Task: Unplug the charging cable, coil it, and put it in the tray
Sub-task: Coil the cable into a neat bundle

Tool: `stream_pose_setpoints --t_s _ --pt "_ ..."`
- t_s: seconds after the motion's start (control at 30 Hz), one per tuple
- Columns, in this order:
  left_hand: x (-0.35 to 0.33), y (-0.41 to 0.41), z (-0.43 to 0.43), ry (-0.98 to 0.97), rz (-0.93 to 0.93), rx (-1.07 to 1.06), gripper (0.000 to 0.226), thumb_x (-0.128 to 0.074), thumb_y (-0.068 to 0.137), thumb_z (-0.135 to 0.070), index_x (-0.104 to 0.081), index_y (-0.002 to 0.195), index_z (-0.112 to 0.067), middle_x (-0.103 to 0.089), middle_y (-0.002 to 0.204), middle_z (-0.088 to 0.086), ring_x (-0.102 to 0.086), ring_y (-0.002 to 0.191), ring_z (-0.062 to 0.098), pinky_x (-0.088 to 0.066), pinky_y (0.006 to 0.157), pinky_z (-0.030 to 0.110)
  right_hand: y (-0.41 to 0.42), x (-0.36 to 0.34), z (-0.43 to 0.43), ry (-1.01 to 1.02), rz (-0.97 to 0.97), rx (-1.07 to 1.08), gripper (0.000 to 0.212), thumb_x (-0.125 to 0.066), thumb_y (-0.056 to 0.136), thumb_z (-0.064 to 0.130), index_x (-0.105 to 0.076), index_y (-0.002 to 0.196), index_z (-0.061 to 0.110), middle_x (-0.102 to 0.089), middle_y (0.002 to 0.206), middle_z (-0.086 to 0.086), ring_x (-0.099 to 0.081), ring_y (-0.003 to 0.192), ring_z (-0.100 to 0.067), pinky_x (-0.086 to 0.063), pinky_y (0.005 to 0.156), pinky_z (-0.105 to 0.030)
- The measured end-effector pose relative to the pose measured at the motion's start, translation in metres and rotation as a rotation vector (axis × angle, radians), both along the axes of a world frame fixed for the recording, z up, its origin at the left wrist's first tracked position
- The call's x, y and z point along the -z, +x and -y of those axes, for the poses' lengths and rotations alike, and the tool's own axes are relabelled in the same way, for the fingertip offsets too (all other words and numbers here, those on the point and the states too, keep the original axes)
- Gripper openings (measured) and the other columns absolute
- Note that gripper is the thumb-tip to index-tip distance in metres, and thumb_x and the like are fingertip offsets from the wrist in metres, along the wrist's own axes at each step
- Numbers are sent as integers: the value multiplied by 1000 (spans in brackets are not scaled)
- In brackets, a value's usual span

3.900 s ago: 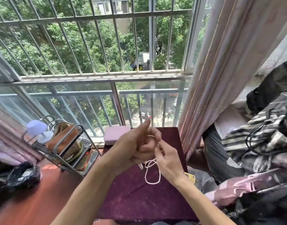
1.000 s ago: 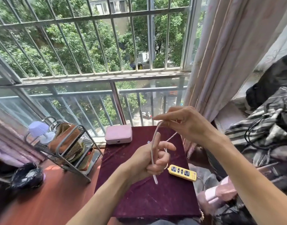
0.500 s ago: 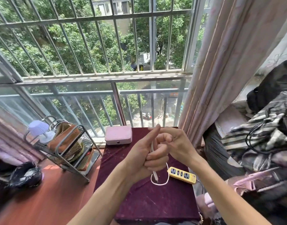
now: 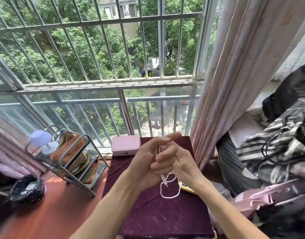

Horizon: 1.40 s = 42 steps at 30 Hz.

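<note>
The left hand (image 4: 148, 163) and right hand (image 4: 181, 164) both grip the unplugged cable (image 4: 170, 190), half coiled, not yet in any tray.

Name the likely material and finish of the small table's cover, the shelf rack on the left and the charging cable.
Table cover: dark purple fabric, probably velvet; matte, lint-flecked. Shelf rack: grey metal tubing, apparently painted; slight sheen. Charging cable: white plastic-coated cord, smooth, loops bending freely below the left hand.

no readable text, labels, brands, numbers or signs anywhere
</note>
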State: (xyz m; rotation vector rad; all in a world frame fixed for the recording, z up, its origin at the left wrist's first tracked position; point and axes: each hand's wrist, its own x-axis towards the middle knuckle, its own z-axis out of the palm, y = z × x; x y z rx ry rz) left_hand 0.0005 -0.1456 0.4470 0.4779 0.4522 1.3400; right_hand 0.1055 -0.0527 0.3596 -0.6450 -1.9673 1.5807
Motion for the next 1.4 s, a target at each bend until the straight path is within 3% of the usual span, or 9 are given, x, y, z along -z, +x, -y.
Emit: stream_pose_setpoints --t_s 0.1,0.23,0.37,0.67,0.87,0.97,1.1,1.23,1.4 --pt "1 -6 -5 20 -45 -29 50 -36 101 -7 -40 150 -3 -46 58 -2 -22 36 6 -12 36 21 -9 18 14 247 228 -49 41 -40 94 19 -69 121 9 -60 91 19 -67 95 -25 -55 90 -41" --pt "6 -21 -13 28 -131 -101 53 -37 100 -7 -36 153 -9 -51 67 2 -35 37 6 -24 34 18 -5 28 42 257 384 -144 35 -38 103 22 -51 124 47 -60 66 14 -56 57 -8 -43 58 -32" --pt "11 -37 -17 -53 -328 -264 51 -36 99 -4 -37 149 -8 -57 70 7 -47 44 11 -35 43 22 9 31 58 480 596 -157 48 -38 109 32 -26 155 33 -71 110 -3 -70 93 -33 -54 80 -46" --pt "26 -56 -3 -227 -625 -156 43 -48 99 -10 -50 142 -10 -64 86 9 -62 72 18 -58 85 49 53 -36 39 987 381 -138 23 -50 104 39 -71 99 30 -61 80 11 -63 68 -12 -51 53 -33" --pt "22 -42 0 -212 -643 94 38 -51 100 -10 -56 137 -5 -62 103 18 -63 89 27 -55 83 49 61 -89 9 816 275 -252 15 -70 94 51 -77 102 40 -53 78 30 -55 69 9 -37 60 -9" --pt "23 -28 2 -131 -577 188 25 -49 103 -6 -64 122 -6 -64 99 18 -67 84 27 -56 89 53 57 -109 -7 740 215 -273 15 -77 89 50 -78 96 37 -58 76 20 -58 68 -5 -39 58 -13" --pt "24 -4 0 -52 -551 179 21 -50 103 -19 -69 106 -9 -61 80 15 -57 50 14 -49 44 20 47 -121 -25 649 145 -282 14 -88 83 38 -79 90 29 -58 64 11 -49 55 -5 -35 53 -14" --pt "25 14 -2 -72 -261 159 67 -35 101 -61 -43 116 3 -17 52 16 -19 30 10 -23 30 15 37 -111 -39 398 54 -238 23 -92 78 28 -75 92 21 -50 60 12 -43 54 -3 -38 55 -20" --pt "26 23 2 10 18 219 79 -24 93 -75 -57 99 -3 -42 45 -1 -14 29 5 -7 31 17 29 -88 -45 168 -74 -285 14 -88 82 23 -77 89 19 -59 64 -2 -53 59 -13 -44 56 -25"
